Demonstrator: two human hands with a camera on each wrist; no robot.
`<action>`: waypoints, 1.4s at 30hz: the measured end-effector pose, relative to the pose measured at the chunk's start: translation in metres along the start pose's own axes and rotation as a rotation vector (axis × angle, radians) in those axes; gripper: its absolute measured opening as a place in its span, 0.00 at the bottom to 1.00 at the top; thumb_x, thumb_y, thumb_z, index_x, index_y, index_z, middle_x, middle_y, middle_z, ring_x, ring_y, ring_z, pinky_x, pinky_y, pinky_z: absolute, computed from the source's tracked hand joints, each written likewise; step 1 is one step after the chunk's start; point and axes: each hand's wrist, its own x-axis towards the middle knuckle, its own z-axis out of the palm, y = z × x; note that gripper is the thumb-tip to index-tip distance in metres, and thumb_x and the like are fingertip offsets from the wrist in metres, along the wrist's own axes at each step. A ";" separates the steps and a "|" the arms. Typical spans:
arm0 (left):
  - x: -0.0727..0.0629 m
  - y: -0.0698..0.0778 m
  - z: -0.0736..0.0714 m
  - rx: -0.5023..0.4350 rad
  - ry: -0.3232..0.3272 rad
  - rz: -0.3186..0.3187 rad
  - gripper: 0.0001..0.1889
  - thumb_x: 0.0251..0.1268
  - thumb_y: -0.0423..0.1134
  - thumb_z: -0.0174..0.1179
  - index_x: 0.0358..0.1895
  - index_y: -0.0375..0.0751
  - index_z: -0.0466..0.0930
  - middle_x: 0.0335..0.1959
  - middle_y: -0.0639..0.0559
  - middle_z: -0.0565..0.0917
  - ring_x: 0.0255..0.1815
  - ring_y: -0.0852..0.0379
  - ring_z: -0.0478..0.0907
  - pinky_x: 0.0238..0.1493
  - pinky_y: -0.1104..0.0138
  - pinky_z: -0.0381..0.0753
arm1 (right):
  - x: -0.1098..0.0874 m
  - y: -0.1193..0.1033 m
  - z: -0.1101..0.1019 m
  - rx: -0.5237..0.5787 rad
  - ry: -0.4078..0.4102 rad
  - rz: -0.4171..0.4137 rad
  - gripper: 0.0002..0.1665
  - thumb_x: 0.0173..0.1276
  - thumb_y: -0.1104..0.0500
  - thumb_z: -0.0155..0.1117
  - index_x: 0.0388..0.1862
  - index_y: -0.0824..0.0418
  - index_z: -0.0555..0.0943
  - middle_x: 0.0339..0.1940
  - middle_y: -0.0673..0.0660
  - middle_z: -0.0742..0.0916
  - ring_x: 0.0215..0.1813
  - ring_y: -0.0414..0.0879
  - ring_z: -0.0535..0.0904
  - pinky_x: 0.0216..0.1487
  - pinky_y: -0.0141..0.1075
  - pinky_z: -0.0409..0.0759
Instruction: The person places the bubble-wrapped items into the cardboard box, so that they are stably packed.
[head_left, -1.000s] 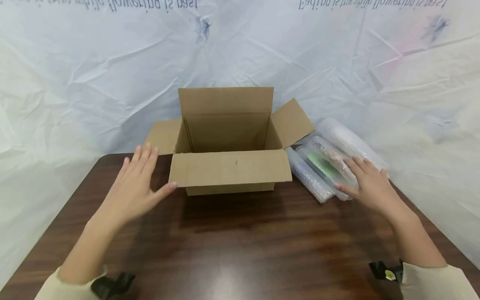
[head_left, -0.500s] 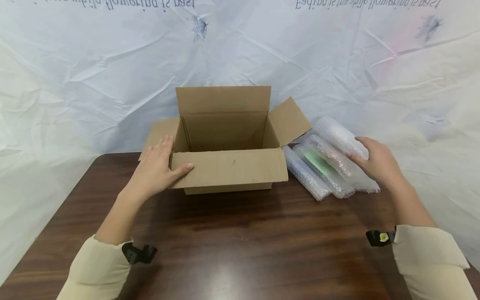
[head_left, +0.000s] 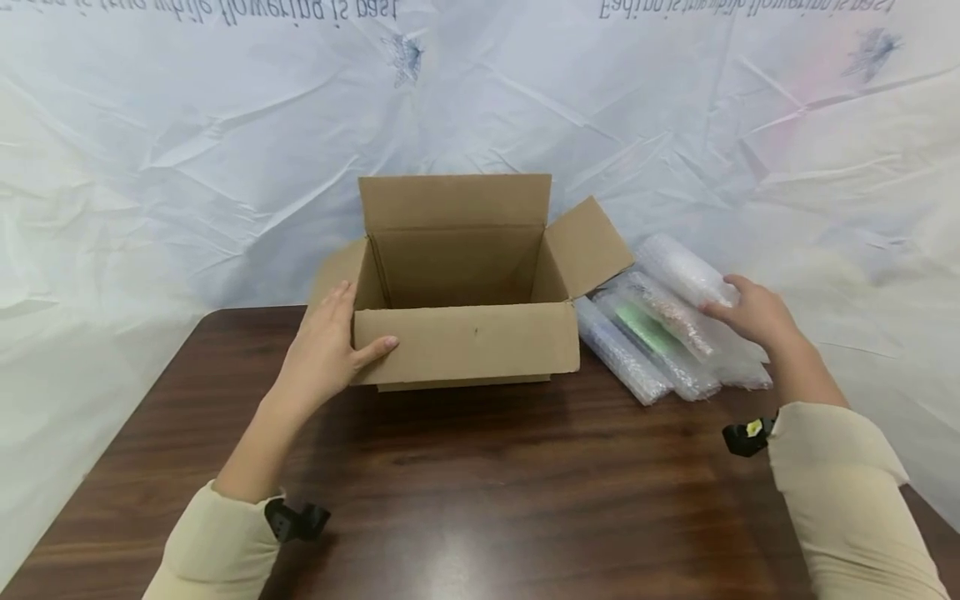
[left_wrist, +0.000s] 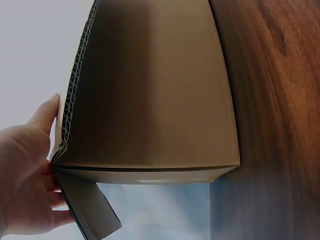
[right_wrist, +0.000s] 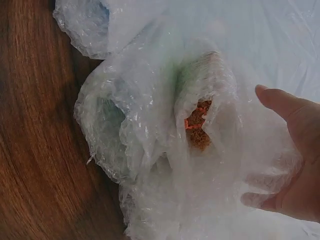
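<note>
An open cardboard box point(head_left: 457, 267) stands at the back of the table with its flaps spread. My left hand point(head_left: 318, 350) lies over its near left corner, fingers along the left flap point(head_left: 333, 267) and thumb on the front flap point(head_left: 480, 342). In the left wrist view, the side flap partly hides those fingers. To the right, my right hand point(head_left: 757, 312) grips the near end of the rearmost bubble-wrapped roll point(head_left: 682, 271), thumb on one side. Lower fingers show faintly through the plastic in the right wrist view.
Beside that roll lie several other bubble-wrapped packages, among them a greenish one point(head_left: 648, 329) and a bluish one point(head_left: 618, 350). Orange-brown contents point(right_wrist: 199, 125) show through one open end. A white printed sheet point(head_left: 480, 100) hangs behind the dark wooden table point(head_left: 480, 475).
My left hand has moved right and onto the box corner, and the front flap has tipped slightly down. My right hand has shifted from above the packages to the rear roll's end.
</note>
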 end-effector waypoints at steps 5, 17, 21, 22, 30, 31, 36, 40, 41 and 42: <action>-0.001 0.001 0.003 -0.010 0.023 0.001 0.53 0.57 0.65 0.53 0.71 0.28 0.42 0.70 0.32 0.50 0.71 0.39 0.45 0.68 0.49 0.44 | 0.000 0.003 0.002 0.010 0.033 0.044 0.45 0.68 0.44 0.51 0.69 0.74 0.51 0.61 0.81 0.63 0.57 0.78 0.57 0.54 0.67 0.58; -0.005 0.005 0.005 0.024 0.049 0.005 0.52 0.58 0.64 0.53 0.71 0.26 0.42 0.69 0.30 0.51 0.71 0.39 0.46 0.68 0.49 0.44 | -0.016 -0.005 0.002 0.146 0.237 0.110 0.40 0.70 0.44 0.46 0.71 0.69 0.54 0.63 0.77 0.64 0.58 0.76 0.58 0.55 0.65 0.58; -0.006 0.006 0.006 0.044 0.058 0.012 0.51 0.59 0.63 0.53 0.70 0.25 0.43 0.69 0.29 0.51 0.70 0.38 0.46 0.68 0.50 0.45 | -0.021 -0.012 -0.002 0.206 0.318 0.110 0.39 0.69 0.46 0.48 0.70 0.68 0.56 0.63 0.76 0.66 0.60 0.75 0.59 0.56 0.63 0.59; -0.006 0.006 0.006 0.046 0.059 0.013 0.51 0.59 0.63 0.53 0.70 0.25 0.43 0.69 0.29 0.51 0.70 0.38 0.46 0.68 0.49 0.45 | -0.022 -0.015 -0.003 0.215 0.343 0.106 0.38 0.69 0.47 0.49 0.70 0.68 0.57 0.62 0.76 0.67 0.59 0.74 0.61 0.56 0.63 0.60; -0.007 0.006 0.005 0.034 0.029 -0.002 0.52 0.59 0.63 0.52 0.70 0.25 0.41 0.70 0.29 0.49 0.71 0.38 0.45 0.68 0.50 0.45 | -0.034 -0.037 -0.016 0.293 0.463 0.106 0.34 0.66 0.50 0.54 0.68 0.62 0.64 0.59 0.72 0.73 0.53 0.64 0.69 0.43 0.39 0.68; -0.006 0.006 0.005 0.033 0.028 -0.002 0.52 0.60 0.63 0.52 0.70 0.25 0.41 0.69 0.29 0.49 0.71 0.38 0.45 0.68 0.50 0.44 | -0.036 -0.041 -0.018 0.300 0.474 0.108 0.34 0.65 0.49 0.54 0.68 0.61 0.65 0.59 0.71 0.73 0.52 0.62 0.69 0.40 0.35 0.66; -0.005 0.007 0.005 0.036 0.031 -0.004 0.51 0.60 0.62 0.54 0.70 0.24 0.42 0.69 0.28 0.50 0.71 0.38 0.45 0.68 0.50 0.45 | -0.045 -0.059 -0.027 0.333 0.528 0.078 0.34 0.64 0.47 0.57 0.67 0.56 0.67 0.62 0.63 0.73 0.49 0.49 0.72 0.36 0.25 0.64; -0.004 0.007 0.004 0.035 0.036 -0.007 0.51 0.60 0.61 0.55 0.70 0.24 0.43 0.69 0.28 0.50 0.70 0.38 0.46 0.68 0.50 0.45 | -0.054 -0.082 -0.033 0.370 0.561 0.044 0.33 0.63 0.47 0.60 0.66 0.52 0.69 0.63 0.58 0.74 0.44 0.37 0.72 0.35 0.23 0.66; -0.004 0.008 0.004 0.033 0.034 -0.009 0.51 0.60 0.61 0.56 0.70 0.24 0.43 0.69 0.28 0.50 0.70 0.38 0.46 0.68 0.50 0.45 | -0.055 -0.089 -0.034 0.385 0.568 0.031 0.32 0.62 0.48 0.61 0.66 0.51 0.70 0.62 0.57 0.74 0.45 0.37 0.72 0.35 0.23 0.67; -0.004 0.008 0.004 0.032 0.034 -0.010 0.51 0.59 0.60 0.56 0.70 0.24 0.43 0.69 0.28 0.50 0.70 0.38 0.46 0.68 0.50 0.45 | -0.057 -0.096 -0.035 0.401 0.574 0.019 0.32 0.62 0.49 0.62 0.65 0.50 0.70 0.62 0.56 0.75 0.45 0.36 0.72 0.36 0.23 0.67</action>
